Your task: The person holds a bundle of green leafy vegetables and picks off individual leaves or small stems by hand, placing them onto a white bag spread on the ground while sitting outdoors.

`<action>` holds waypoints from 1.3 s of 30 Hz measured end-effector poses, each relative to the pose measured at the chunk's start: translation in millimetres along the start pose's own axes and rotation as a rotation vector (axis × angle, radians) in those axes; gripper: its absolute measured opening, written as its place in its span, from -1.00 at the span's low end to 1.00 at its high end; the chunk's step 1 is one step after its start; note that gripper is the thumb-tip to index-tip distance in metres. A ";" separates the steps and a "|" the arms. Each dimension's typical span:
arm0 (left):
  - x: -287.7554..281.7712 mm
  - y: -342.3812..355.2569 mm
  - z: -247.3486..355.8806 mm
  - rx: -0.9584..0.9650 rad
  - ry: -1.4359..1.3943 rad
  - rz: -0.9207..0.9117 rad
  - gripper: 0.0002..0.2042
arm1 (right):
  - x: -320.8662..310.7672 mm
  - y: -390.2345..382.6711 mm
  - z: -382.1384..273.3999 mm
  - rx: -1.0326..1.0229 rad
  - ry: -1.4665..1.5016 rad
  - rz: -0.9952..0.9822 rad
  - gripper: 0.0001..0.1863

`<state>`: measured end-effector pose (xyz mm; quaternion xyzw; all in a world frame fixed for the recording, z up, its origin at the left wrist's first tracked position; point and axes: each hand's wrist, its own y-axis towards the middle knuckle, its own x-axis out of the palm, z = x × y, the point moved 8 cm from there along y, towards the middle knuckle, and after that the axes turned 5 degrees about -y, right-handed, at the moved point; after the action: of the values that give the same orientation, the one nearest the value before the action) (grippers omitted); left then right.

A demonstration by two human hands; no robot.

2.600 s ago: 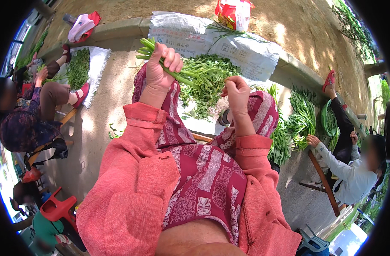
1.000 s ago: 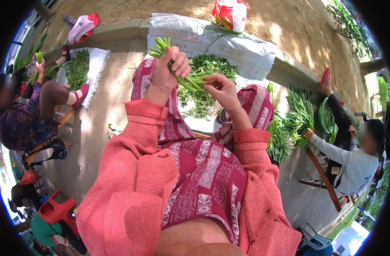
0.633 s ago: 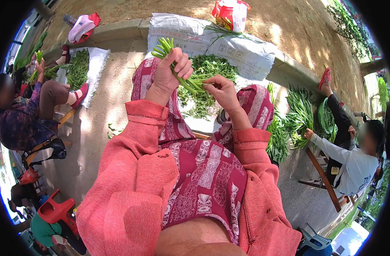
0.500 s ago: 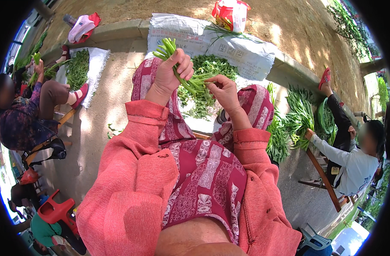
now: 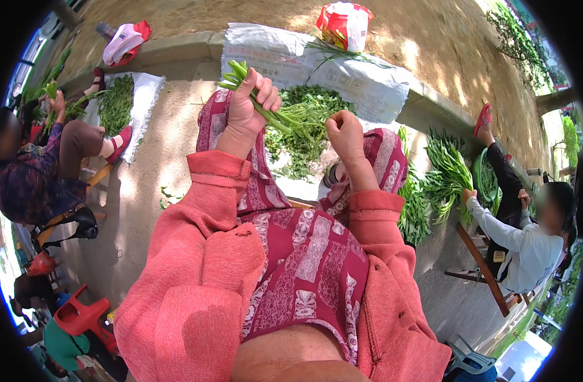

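My left hand (image 5: 250, 108) grips a bunch of green stalks (image 5: 282, 118), their cut ends poking up above my fist and their thinner tops trailing to the right. My right hand (image 5: 344, 130) is closed in a pinch just right of the bunch's trailing tops; whether anything small is between its fingers I cannot make out. Below both hands, between my patterned knees, a pile of loose leafy greens (image 5: 301, 153) lies over a pale sheet.
Behind the pile are a printed woven sack (image 5: 374, 89), a red-and-white bag (image 5: 344, 28) and a curb (image 5: 183, 44). A seated person (image 5: 30, 172) holds greens at left; another (image 5: 527, 235) handles long greens (image 5: 444, 178) at right. A red stool (image 5: 78, 315) stands lower left.
My right hand has pulled away from the stalks toward the right and risen slightly; it was pinching at them half a second ago. My left hand still grips the bunch, shifted slightly.
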<state>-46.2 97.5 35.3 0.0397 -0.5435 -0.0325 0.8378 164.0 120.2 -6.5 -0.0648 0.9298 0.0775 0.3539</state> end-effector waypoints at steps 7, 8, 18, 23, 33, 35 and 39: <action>-23.9 2.5 3.5 0.038 -0.043 0.192 -0.76 | 9.9 -0.7 2.2 0.003 0.211 -0.078 -0.84; -26.2 2.0 2.4 0.042 -0.047 0.230 -0.77 | 6.3 -3.0 -7.0 -0.042 0.288 -0.035 -0.86; -33.9 1.1 -24.4 -0.027 -0.028 0.310 -0.80 | -0.9 -19.2 -62.3 -0.203 0.276 -0.076 -0.91; -30.1 -0.8 -39.0 -0.068 -0.026 0.304 -0.74 | 18.8 -18.3 -48.1 -0.144 0.307 -0.178 -0.86; -25.1 -3.7 -43.3 -0.114 0.107 0.277 -0.76 | 24.0 -14.0 -24.4 0.262 0.967 -0.354 -0.92; -23.2 -4.9 -43.7 -0.125 0.175 0.293 -0.77 | 22.8 -14.4 -25.6 0.281 1.034 -0.366 -0.91; -32.5 -7.0 -39.5 -0.094 0.330 0.386 -0.75 | 21.1 -12.9 -20.3 0.276 0.967 -0.344 -0.91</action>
<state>-23.5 95.0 -10.9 -0.0991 -0.3947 0.1095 0.9069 137.5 102.3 -6.8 -0.1974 0.9644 -0.1434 -0.1022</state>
